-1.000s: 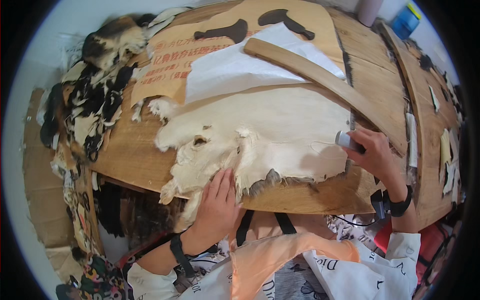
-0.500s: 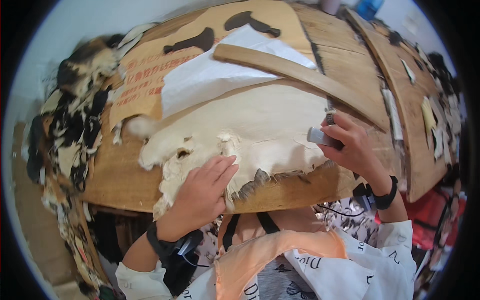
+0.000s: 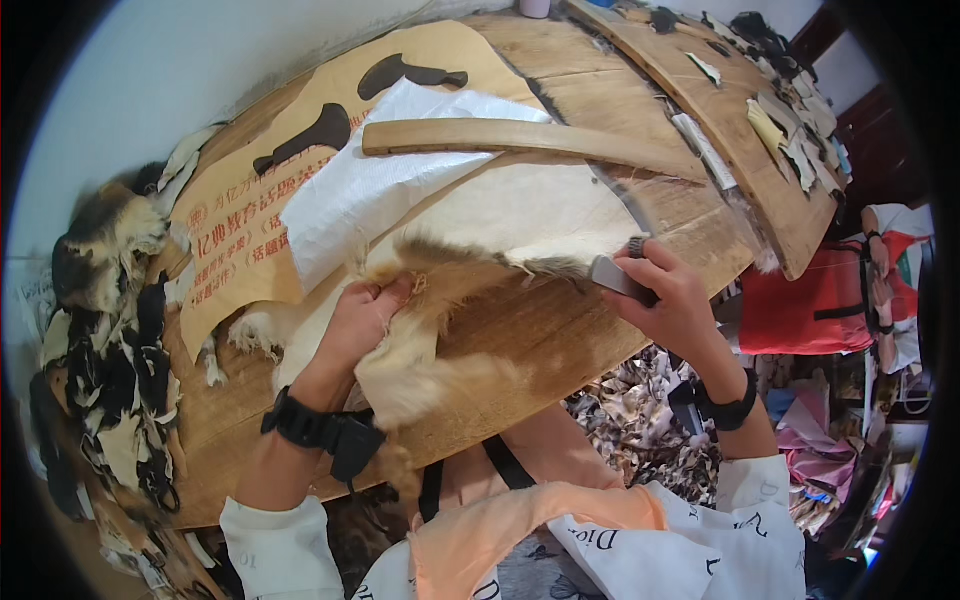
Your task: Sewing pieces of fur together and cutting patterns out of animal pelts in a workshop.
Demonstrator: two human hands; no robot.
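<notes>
A cream-coloured fur pelt [image 3: 470,212] lies skin side up on the wooden table. Its near edge is lifted and folded over, so grey and tan fur shows. My left hand [image 3: 368,318] pinches that edge, and a blurred furry flap hangs below it. Beyond the pelt's right end, my right hand [image 3: 662,300] is closed round a small grey hand tool [image 3: 622,282] with a rounded end. A dark ribbed piece shows at its fingertips; the tool's exact kind is hidden by the fingers.
A curved wooden slat [image 3: 530,140] lies across a white sheet [image 3: 360,190] and the pelt. Two dark blade-shaped tools [image 3: 318,135] rest on printed brown paper [image 3: 235,215]. Fur scraps [image 3: 120,380] pile at the left. Another person in red [image 3: 810,300] is at the right.
My left hand went from lying flat on the pelt to pinching its near edge, which is now lifted, fur showing. The view has turned right; my right hand still holds the grey tool.
</notes>
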